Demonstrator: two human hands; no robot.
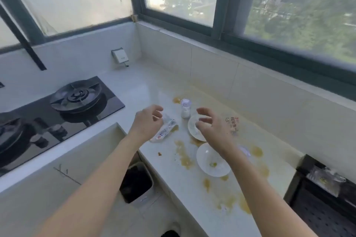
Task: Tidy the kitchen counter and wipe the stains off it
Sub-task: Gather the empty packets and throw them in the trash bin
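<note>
The white counter (pixel 154 90) carries several yellow-brown stains (pixel 185 159). My left hand (pixel 147 121) hovers with loosely curled fingers over a crumpled plastic packet (pixel 165 131), holding nothing I can see. My right hand (pixel 213 125) hangs, fingers curled, above a small white plate (pixel 193 129). A second white plate (pixel 211 161) with a green scrap lies nearer me, partly under my right forearm. A small clear jar (pixel 185 108) with white powder stands upright between the hands. A clear printed wrapper (pixel 233 123) lies right of my right hand.
A black gas hob (pixel 57 109) sits at the left. A white bin (pixel 136 183) with a dark liner stands on the floor below the counter edge. A black rack (pixel 323 194) borders the counter at the right. Tiled wall and windows run behind.
</note>
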